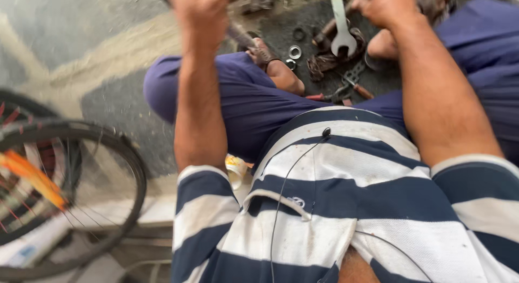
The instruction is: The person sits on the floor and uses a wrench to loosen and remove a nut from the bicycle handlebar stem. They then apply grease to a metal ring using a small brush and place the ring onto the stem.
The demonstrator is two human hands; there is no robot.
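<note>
With the left hand point(201, 7) closed around a blurred metal rod point(240, 37) and the right hand point(385, 6) fisted, contents indiscernible, a slip could strike the sandalled foot point(267, 58) beside the open-ended spanner point(341, 29) on the floor point(108, 56).

Lighting: soft, even daylight with no single source apparent, moderately bright, no glare; shadows weak, darkest on the oily ground among the tools point(346, 72) at the top. Sharpness: striped shirt point(335, 207) in the foreground reasonably crisp; left hand point(201, 7) and right hand point(385, 6) motion-blurred at the upper edge, bicycle wheel point(70, 196) at left smeared and soft. Distortion: wide-angle stretch toward the borders, steep downward perspective, forearms elongated.
</note>
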